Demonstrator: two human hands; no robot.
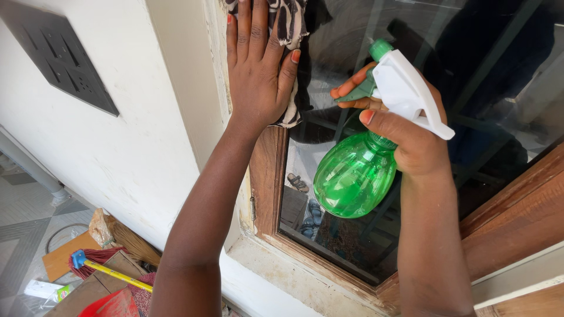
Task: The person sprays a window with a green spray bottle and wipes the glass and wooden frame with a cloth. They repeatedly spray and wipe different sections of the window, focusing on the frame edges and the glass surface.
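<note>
- Two forearms are rising from the bottom edge of the view, crowding the middle, with the wooden window frame (267, 176) running between them.
- Pressing flat with fingers spread, the left hand (257, 64) is pinning a black-and-white patterned cloth (289, 23) against the frame's upper stretch, beside the glass pane (470, 70); the cloth is showing at one and four o'clock of the palm.
- Wrapping around the neck of a green spray bottle (352, 176), the right hand (405, 126) is closing firmly, fingers resting on the green trigger under the white spray head (408, 88).
- Hanging at seven o'clock below that grip, the bottle's round body is sitting just before the glass, its nozzle pointing toward eleven o'clock.
- Lying at eight o'clock on the tiled floor (23, 223), a broom (111, 270) is staying well apart from both arms, beside the white wall (117, 147).
</note>
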